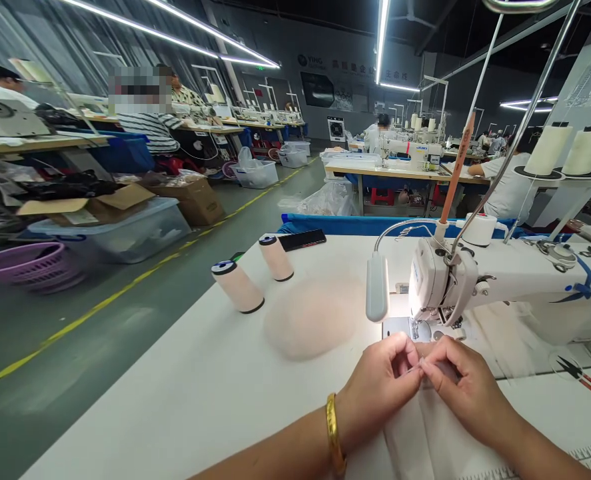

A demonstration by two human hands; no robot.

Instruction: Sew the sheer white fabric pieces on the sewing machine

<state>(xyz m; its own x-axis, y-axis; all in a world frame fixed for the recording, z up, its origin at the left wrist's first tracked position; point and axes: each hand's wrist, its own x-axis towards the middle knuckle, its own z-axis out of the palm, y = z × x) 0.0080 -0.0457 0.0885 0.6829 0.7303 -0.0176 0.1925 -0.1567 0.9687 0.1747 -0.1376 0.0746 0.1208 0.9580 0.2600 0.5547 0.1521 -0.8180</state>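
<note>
Spools (238,287) stand at the left of the table (175,400), then the left hand (380,377) and right hand (468,393), fingers curled, meet tip to tip, both pinching the white cloth (425,433) just before the sewing machine (475,280).

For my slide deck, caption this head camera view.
At a white industrial sewing machine, left hand and right hand pinch thin white fabric.
</note>
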